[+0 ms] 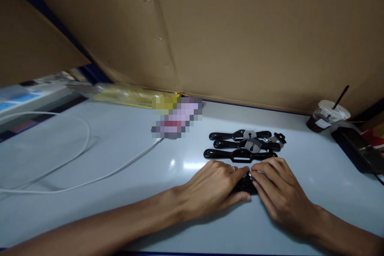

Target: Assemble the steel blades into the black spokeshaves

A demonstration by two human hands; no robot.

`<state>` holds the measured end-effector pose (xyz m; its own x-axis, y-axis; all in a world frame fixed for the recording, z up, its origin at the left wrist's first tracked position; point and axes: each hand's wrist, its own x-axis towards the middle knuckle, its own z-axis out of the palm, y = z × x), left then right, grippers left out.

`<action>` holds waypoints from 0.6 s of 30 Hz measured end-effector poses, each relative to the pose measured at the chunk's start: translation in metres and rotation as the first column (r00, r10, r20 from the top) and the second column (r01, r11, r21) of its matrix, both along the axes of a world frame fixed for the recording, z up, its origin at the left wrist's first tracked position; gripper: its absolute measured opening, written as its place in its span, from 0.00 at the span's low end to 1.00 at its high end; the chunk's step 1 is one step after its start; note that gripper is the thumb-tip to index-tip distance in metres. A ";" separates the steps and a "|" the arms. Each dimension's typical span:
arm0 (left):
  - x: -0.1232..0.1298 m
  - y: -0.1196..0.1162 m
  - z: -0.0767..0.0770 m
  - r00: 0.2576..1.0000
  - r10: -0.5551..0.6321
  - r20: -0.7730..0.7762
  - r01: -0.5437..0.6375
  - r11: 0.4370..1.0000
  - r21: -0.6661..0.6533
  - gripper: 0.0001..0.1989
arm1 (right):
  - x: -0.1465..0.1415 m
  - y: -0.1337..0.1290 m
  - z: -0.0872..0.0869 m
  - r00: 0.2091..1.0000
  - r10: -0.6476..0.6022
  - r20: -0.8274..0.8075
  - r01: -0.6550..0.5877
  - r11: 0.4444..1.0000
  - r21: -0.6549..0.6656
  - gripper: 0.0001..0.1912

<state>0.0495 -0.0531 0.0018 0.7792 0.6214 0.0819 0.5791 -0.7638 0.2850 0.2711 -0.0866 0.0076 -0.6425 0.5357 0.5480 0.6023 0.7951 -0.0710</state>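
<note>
Head view: from where I stand, the nearest thing is the pale table (186, 240), with two bare forearms reaching in over it. The left hand (216, 186) lies low, its thumb stretched along the near side of a black tool (246, 186) and its other fingers close together over the far side, so the tool sits gripped between them. A ring (233, 169) shows on one of those fingers. The right hand (282, 196) comes in from the other side, fingers bent and close together, their tips meeting at the tool. A small shiny bit (251, 175) shows at those tips; whether they pinch it, I cannot tell. Most of the tool, down on the table between both hands, is hidden.

Just beyond, three long black handles (216, 154) lie roughly side by side, crosswise to the person. Grey metal plates (253, 145) rest on the farther two, and a small black piece (279, 138) lies by their right ends. A white cable (120, 169) loops across the left side to a pinkish object (180, 122), blurred over. At the right stand a black device (354, 150) and, behind it, a lidded cup (322, 118) with a dark straw (341, 97). Farthest off, yellow wrapped packaging (126, 95) lies along a brown panel (240, 28).
</note>
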 end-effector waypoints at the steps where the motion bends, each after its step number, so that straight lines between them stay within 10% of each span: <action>1: 0.000 0.000 0.000 1.000 0.002 -0.002 -0.002 1.000 0.001 0.22 | 0.000 0.000 0.000 1.000 0.000 0.009 0.000 1.000 0.012 0.11; 18: -0.001 0.001 0.002 1.000 -0.005 0.022 0.004 1.000 0.016 0.20 | 0.012 0.009 0.015 0.973 0.047 -0.224 -0.039 0.998 0.039 0.21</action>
